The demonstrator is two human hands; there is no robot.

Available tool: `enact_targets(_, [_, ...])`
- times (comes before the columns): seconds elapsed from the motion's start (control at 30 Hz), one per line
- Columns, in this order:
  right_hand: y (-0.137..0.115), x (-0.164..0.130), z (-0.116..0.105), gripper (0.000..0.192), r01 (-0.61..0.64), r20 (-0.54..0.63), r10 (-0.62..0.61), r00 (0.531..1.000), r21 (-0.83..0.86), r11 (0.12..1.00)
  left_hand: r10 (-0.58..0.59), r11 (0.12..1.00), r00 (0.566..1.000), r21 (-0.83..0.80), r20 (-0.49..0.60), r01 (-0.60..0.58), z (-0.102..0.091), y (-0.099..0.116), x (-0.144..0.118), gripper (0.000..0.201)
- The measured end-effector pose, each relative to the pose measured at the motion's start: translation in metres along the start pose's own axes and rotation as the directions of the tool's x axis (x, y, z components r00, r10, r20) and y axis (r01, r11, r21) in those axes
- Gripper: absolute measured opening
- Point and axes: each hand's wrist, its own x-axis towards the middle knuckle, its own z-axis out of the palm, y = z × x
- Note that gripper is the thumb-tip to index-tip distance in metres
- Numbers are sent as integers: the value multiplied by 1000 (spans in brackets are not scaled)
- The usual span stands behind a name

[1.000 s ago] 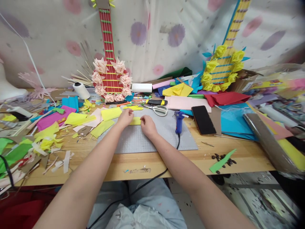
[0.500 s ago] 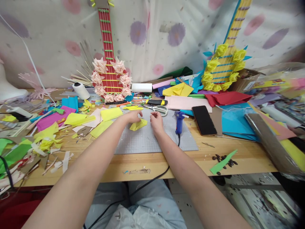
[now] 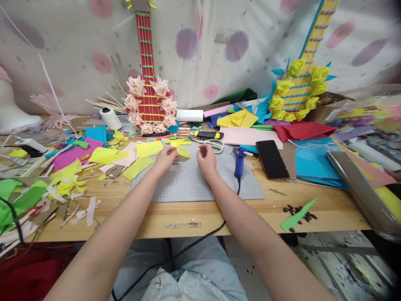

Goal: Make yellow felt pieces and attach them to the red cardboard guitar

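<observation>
My left hand (image 3: pixel 166 159) pinches a folded piece of yellow paper (image 3: pixel 183 153) by its left side, just above the grey cutting mat (image 3: pixel 178 188). A short way to the right, my right hand (image 3: pixel 206 162) hovers over the mat with fingers loosely curled and a gap between them; nothing shows in it. Behind it lie scissors (image 3: pixel 218 146) with pale handles. A blue glue gun (image 3: pixel 239 162) rests on the mat to the right, its cord running under my right forearm. Thin yellow paper strips (image 3: pixel 178 142) lie at the mat's far edge.
A red paper guitar (image 3: pixel 148 100) and a yellow one (image 3: pixel 296 92) lean at the back. A phone (image 3: pixel 272 159), blue sheets (image 3: pixel 316 163) and dark seeds (image 3: pixel 308 216) are to the right. Paper scraps (image 3: pixel 67 179) cover the left side. A thread spool (image 3: pixel 110 118) stands behind.
My left hand has drawn back slightly left, and the yellow paper in it has tilted up from the mat. My right hand's fingers have loosened. The whole view has shifted slightly.
</observation>
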Motion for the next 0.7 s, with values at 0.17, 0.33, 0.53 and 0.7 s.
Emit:
enact_targets(0.17, [-13,-12,7,36,296,296,-235,926,-181,938,-153,951,988,-277,-23,140,5,-6,-26,37])
enact_targets(0.33, [-14,-15,17,41,299,367,-177,913,-309,903,-180,956,983,-230,39,184,8,-7,-34,39])
enact_targets(0.53, [-12,-12,16,37,217,365,-85,927,-337,916,135,912,991,392,-15,-118,-6,-16,-31,46])
enact_targets(0.7, [-7,-13,14,35,180,367,-77,927,-257,949,345,709,937,639,54,-298,-13,-18,-33,39])
